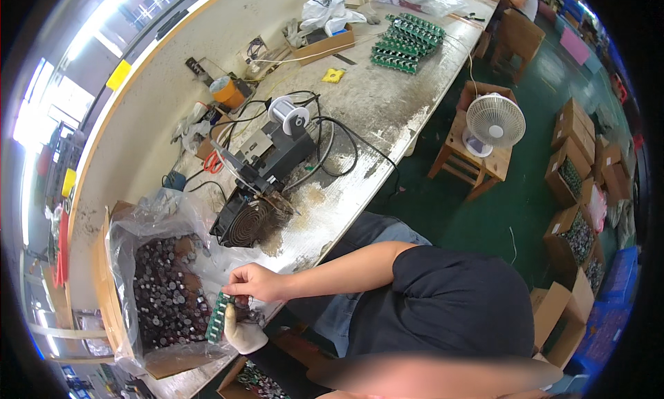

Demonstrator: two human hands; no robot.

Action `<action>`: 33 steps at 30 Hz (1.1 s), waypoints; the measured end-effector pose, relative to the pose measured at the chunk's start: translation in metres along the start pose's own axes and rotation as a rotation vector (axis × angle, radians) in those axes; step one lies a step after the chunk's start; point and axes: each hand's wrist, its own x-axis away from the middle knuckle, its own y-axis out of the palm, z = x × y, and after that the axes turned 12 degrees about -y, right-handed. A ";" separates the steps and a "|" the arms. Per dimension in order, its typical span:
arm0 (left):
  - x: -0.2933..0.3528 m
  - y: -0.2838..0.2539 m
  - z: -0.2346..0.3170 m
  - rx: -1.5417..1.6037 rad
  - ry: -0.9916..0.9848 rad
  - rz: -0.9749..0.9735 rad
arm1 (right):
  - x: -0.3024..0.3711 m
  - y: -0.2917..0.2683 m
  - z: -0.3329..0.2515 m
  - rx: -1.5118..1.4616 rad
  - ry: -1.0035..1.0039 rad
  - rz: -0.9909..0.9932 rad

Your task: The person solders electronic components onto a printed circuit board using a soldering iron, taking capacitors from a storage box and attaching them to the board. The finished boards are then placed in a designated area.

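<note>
A narrow green circuit board strip (216,319) with a row of pale parts is tilted over the near edge of a plastic-lined box (111,288). My left hand (243,335), in a whitish glove under a dark sleeve, is closed around the strip's side, thumb along it. Bare, my right hand (256,283) has its fingers pinched together at the strip's upper end; whatever small thing they grip is hidden. Many small round, dark and silvery components (166,288) fill the box beside both hands.
On the worn bench (373,108) stand a soldering machine (277,150) with a wire reel and a round black fan (242,223), cables around them. Stacked green boards (408,43) lie farther off. A white fan (495,120) sits on a wooden stool; cartons (570,171) line the floor at right.
</note>
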 end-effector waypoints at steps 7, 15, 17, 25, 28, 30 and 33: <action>-0.039 -0.022 0.007 0.250 -0.227 -0.020 | -0.037 0.000 0.023 -0.138 0.261 0.256; -0.045 -0.022 0.012 0.179 -0.164 0.101 | -0.048 0.000 0.042 -0.052 0.233 0.312; -0.043 -0.028 0.020 0.223 -0.153 -0.022 | -0.036 0.010 0.024 -0.025 0.051 0.161; -0.040 -0.018 0.027 0.221 -0.179 -0.057 | -0.048 0.004 0.033 -0.297 0.250 0.253; -0.043 -0.023 0.024 0.278 -0.191 -0.051 | -0.047 0.008 0.025 -0.255 0.279 0.254; -0.046 -0.048 0.017 0.097 -0.084 0.090 | -0.041 0.013 0.020 -0.042 0.132 0.153; -0.033 -0.033 0.027 0.102 -0.066 0.033 | -0.042 0.010 0.025 -0.137 0.116 0.178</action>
